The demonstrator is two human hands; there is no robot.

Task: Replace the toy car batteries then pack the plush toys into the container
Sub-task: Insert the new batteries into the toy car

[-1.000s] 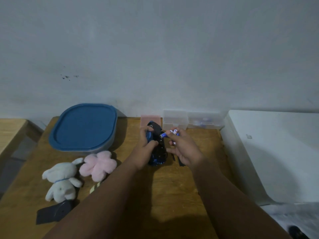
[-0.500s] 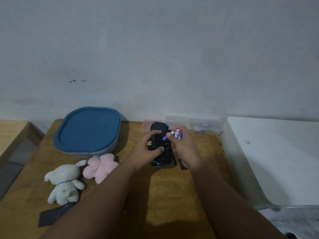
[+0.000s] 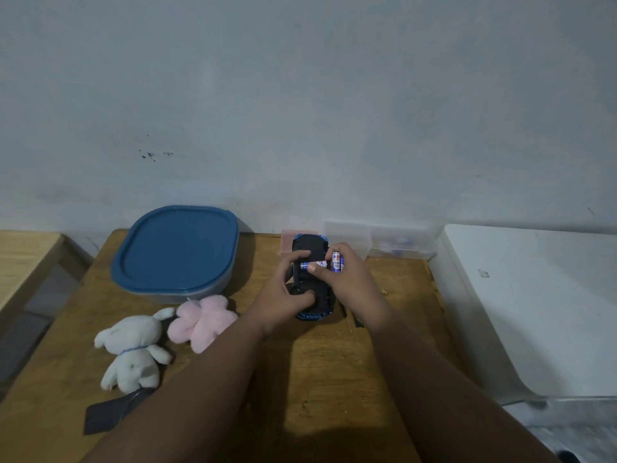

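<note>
— The toy car [image 3: 310, 282] is flat on the table [image 3: 320, 369] now, belly up, where a second ago it was tilted in the left hand [image 3: 283, 302]. And one battery [image 3: 313, 264] has gone down across the open bay.

— So the swap's properly underway?

— I'd say so. Left thumb and fingers clamp the car's underside; the right hand [image 3: 350, 282] presses that battery with its thumb while pinching the spare batteries [image 3: 337, 262] just above.

— Room to work?

— Tight behind the grip: clear boxes [image 3: 384, 240] and the wall sit just past the car's nose. Open wood lies toward the person. Left of the grip, the white bunny [image 3: 133, 349] and pink plush [image 3: 203, 320] wait beside the lidded blue container [image 3: 177, 248], untouched.
</note>
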